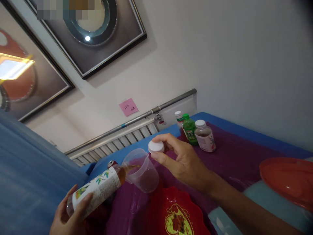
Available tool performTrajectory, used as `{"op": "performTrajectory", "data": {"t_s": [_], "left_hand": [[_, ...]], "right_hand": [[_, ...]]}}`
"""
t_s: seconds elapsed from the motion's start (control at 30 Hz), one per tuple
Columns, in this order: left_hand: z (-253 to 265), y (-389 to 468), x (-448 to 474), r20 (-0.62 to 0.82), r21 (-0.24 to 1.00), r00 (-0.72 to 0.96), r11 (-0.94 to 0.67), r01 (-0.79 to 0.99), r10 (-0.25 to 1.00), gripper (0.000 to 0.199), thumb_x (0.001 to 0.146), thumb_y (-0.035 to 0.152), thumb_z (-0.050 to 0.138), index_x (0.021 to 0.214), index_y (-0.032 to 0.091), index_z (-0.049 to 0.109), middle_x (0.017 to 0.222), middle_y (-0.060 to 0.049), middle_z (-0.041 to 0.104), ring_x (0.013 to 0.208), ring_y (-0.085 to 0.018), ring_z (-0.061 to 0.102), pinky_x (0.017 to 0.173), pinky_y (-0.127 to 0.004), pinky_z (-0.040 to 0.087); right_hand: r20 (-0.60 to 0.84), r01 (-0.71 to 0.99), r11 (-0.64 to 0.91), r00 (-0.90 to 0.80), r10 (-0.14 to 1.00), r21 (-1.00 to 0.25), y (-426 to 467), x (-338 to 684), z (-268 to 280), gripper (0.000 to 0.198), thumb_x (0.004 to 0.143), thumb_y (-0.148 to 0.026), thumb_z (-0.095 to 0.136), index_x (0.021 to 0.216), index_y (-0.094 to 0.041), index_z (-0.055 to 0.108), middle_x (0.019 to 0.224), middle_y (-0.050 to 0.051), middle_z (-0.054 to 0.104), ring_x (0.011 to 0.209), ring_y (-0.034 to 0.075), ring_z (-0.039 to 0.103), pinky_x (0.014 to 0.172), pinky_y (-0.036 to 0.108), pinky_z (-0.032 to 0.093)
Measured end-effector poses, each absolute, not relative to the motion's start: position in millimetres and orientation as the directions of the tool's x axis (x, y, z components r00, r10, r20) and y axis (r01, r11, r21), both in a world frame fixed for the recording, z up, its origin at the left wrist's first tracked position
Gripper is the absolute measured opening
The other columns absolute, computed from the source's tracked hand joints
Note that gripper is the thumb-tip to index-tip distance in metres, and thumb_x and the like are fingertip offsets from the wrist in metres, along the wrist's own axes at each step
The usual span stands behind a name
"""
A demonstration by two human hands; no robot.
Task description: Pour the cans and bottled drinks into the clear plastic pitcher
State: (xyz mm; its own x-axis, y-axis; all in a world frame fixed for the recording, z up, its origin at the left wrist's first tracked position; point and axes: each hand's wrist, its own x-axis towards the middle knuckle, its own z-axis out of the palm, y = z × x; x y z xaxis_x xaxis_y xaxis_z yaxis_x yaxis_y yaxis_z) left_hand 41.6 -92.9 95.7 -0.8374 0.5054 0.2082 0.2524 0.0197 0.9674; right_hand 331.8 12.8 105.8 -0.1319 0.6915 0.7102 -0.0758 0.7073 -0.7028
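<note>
My left hand is wrapped round the lower part of a clear drink bottle with a white label. The bottle tilts to the right, and amber liquid runs from its mouth into a translucent plastic measuring cup. The cup stands on the purple-covered table with its opening facing me. In my right hand, a white bottle cap is pinched between thumb and forefinger, just right of the cup's rim.
Behind my right hand stand a green bottle, a jar with a white lid and a small white-capped bottle. A red tray lies in front, an orange-red basin at right. A can sits behind the bottle.
</note>
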Motion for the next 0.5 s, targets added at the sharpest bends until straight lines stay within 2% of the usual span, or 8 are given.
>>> {"op": "performTrajectory", "data": {"t_s": [0.17, 0.3, 0.4, 0.5], "left_hand": [[115.0, -91.6, 64.6, 0.289, 0.904, -0.855, 0.172, 0.392, 0.431, 0.083, 0.067, 0.067, 0.069, 0.137, 0.025, 0.052, 0.109, -0.008, 0.07, 0.092, -0.028, 0.068, 0.071, -0.034, 0.057], [132.9, -85.7, 96.9, 0.374, 0.87, -0.82, 0.142, 0.472, 0.434, 0.085, 0.072, 0.066, 0.065, 0.14, 0.018, 0.048, 0.122, -0.011, 0.066, 0.104, -0.031, 0.065, 0.083, -0.038, 0.056], [138.7, -78.0, 110.0, 0.518, 0.787, -0.748, 0.112, 0.607, 0.415, 0.084, 0.072, 0.063, 0.068, 0.14, 0.019, 0.048, 0.138, -0.011, 0.055, 0.119, -0.033, 0.056, 0.099, -0.043, 0.048], [140.5, -68.4, 111.4, 0.628, 0.68, -0.637, 0.083, 0.729, 0.447, 0.083, 0.067, 0.061, 0.073, 0.138, 0.024, 0.05, 0.136, -0.009, 0.055, 0.121, -0.035, 0.053, 0.106, -0.051, 0.039]], "right_hand": [[0.724, -0.06, 0.723, -0.121, 0.679, -0.688, 13.6, 331.7, 105.4, 0.021, 0.085, -0.025, 0.065, 0.105, -0.019, 0.06, 0.095, 0.002, 0.069, 0.083, 0.015, 0.063, 0.079, 0.032, 0.051], [0.73, -0.037, 0.733, -0.136, 0.67, -0.679, 13.1, 330.3, 105.3, 0.021, 0.085, -0.024, 0.064, 0.105, -0.019, 0.06, 0.094, 0.002, 0.069, 0.082, 0.015, 0.063, 0.079, 0.031, 0.051], [0.726, 0.001, 0.735, -0.158, 0.669, -0.678, 12.4, 327.8, 103.6, 0.025, 0.084, -0.023, 0.063, 0.108, -0.019, 0.059, 0.099, 0.003, 0.069, 0.086, 0.016, 0.064, 0.081, 0.031, 0.051], [0.731, 0.036, 0.748, -0.186, 0.656, -0.662, 13.0, 325.9, 101.2, 0.032, 0.083, -0.02, 0.063, 0.115, -0.019, 0.058, 0.109, 0.005, 0.068, 0.096, 0.018, 0.064, 0.087, 0.034, 0.051]]}}
